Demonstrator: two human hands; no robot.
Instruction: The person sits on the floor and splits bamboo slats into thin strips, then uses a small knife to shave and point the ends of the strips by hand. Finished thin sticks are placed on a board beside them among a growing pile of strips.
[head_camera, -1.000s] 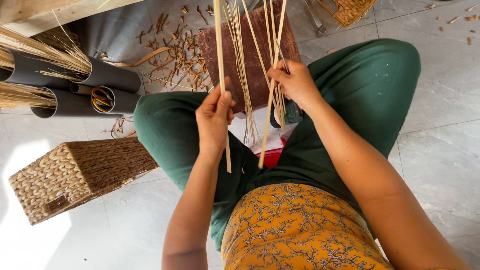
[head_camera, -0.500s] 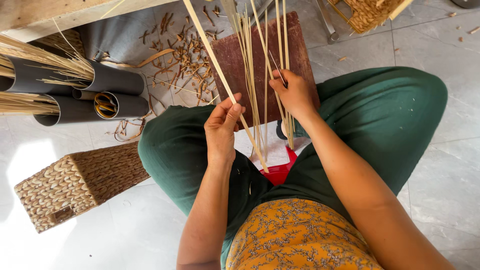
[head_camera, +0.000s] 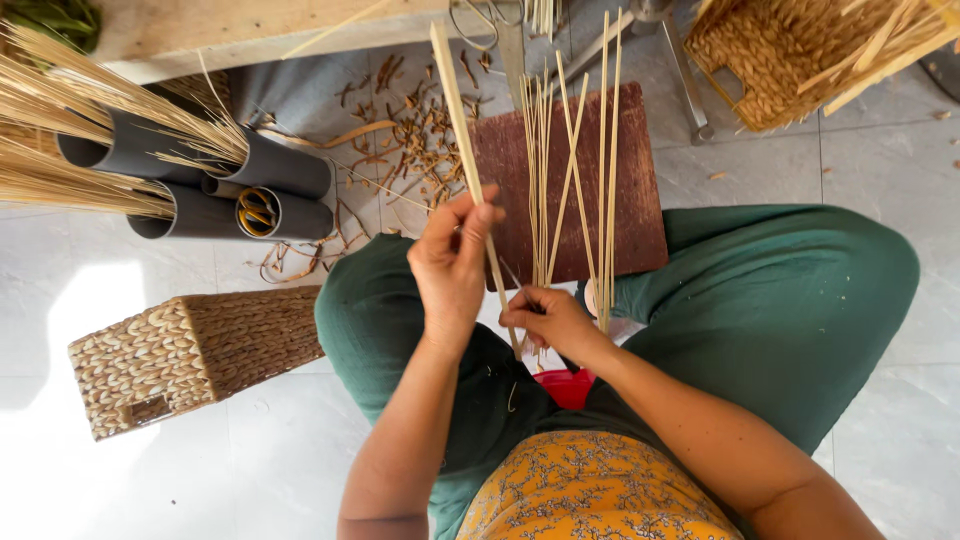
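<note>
Our left hand (head_camera: 450, 265) pinches one flat cane strip (head_camera: 462, 150) apart from the rest, while our right hand (head_camera: 550, 322) fingers clamp the thin splints (head_camera: 570, 170) upright over the board (head_camera: 640, 200).

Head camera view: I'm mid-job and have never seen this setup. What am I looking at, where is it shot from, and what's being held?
It is shot from a camera on a seated person's head, looking down at their lap and a tiled floor. The left hand pinches one flat pale strip. The right hand grips a bundle of thin reeds standing over a reddish board. Around them lie dark tubes holding straw, a woven box, a woven basket and scraps.
</note>
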